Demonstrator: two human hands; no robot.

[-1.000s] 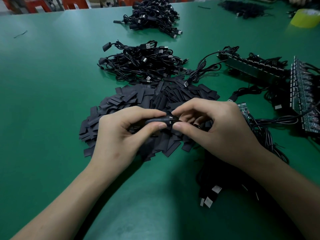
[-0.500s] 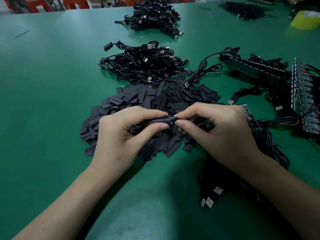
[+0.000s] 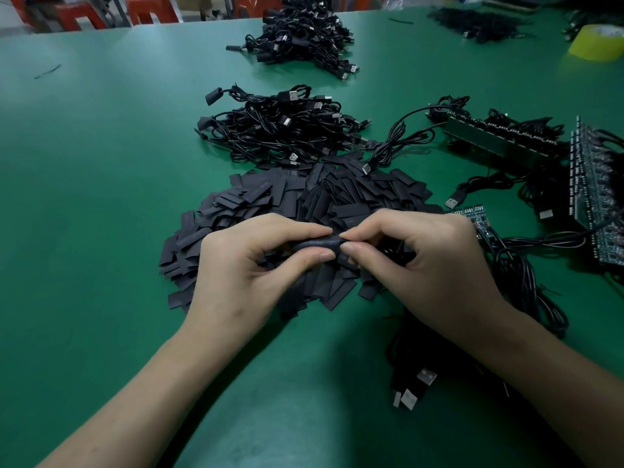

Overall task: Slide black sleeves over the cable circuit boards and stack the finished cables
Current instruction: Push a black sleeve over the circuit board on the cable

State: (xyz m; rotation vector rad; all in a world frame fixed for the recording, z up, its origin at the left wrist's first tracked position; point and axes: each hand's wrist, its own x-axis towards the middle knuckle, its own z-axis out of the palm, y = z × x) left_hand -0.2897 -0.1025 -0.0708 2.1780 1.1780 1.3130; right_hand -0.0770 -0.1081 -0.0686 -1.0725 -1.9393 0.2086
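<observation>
Left hand (image 3: 243,268) pinches the black sleeve (image 3: 315,244) mid-length; right hand (image 3: 425,265) pinches its 3 o'clock mouth. Sleeve looks light, soft, collapsible: hold its edges.

Sleeve pile (image 3: 287,211) centre; cable heap (image 3: 280,126) behind; boards (image 3: 594,184) right

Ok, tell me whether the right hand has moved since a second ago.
Yes, slightly. Against the pile of loose sleeves, the right hand has drawn a little toward the person, its fingers still pinching the end of the held sleeve.
</observation>
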